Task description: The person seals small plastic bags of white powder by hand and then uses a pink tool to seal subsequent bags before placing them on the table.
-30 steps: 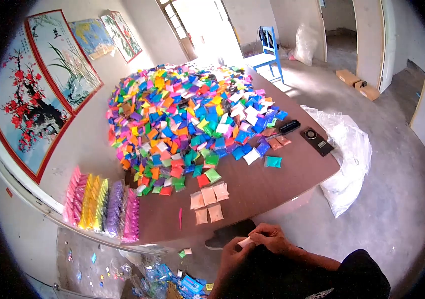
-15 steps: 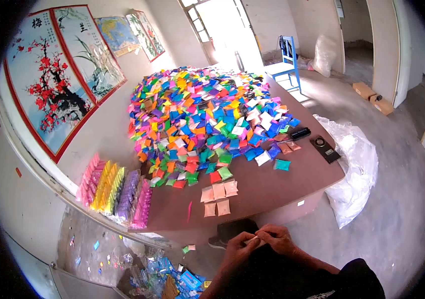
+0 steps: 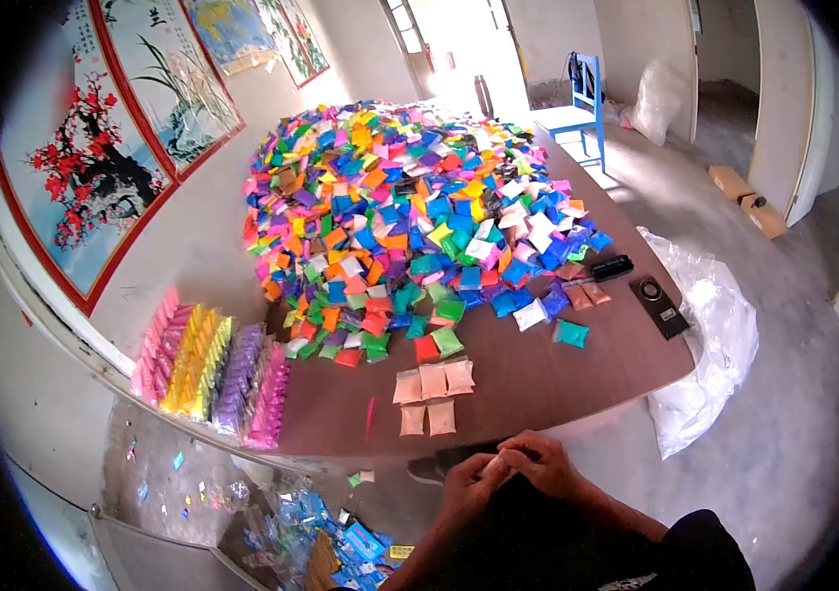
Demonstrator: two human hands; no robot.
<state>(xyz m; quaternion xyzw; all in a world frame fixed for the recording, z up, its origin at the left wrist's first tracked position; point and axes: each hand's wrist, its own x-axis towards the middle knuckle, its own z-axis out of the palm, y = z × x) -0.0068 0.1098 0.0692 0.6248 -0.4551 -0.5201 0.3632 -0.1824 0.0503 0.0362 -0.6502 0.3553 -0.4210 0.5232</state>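
Observation:
My left hand (image 3: 471, 485) and my right hand (image 3: 544, 467) meet in front of my body, just off the table's near edge. The fingers of both are closed and pinched together at the tips. Something small and pale seems to be between them, mostly hidden by the fingers. Closest to the hands on the brown table (image 3: 538, 394) lie several peach-coloured packets (image 3: 433, 380) in two rows. A thin pink strip (image 3: 370, 419) lies left of them. Behind is a large heap of small colourful packets (image 3: 390, 217).
Rows of pink, yellow and purple packs (image 3: 213, 369) line the table's left edge. A black case (image 3: 612, 267) and a dark flat device (image 3: 660, 306) lie at the right. A clear plastic bag (image 3: 705, 345) hangs beside the table. Litter (image 3: 326, 542) covers the floor at lower left; a blue chair (image 3: 582, 113) stands behind.
The camera view has tilted slightly, so the table and heap sit a little differently. My hands stay together; their fingers have shifted slightly and the pale thing shows less.

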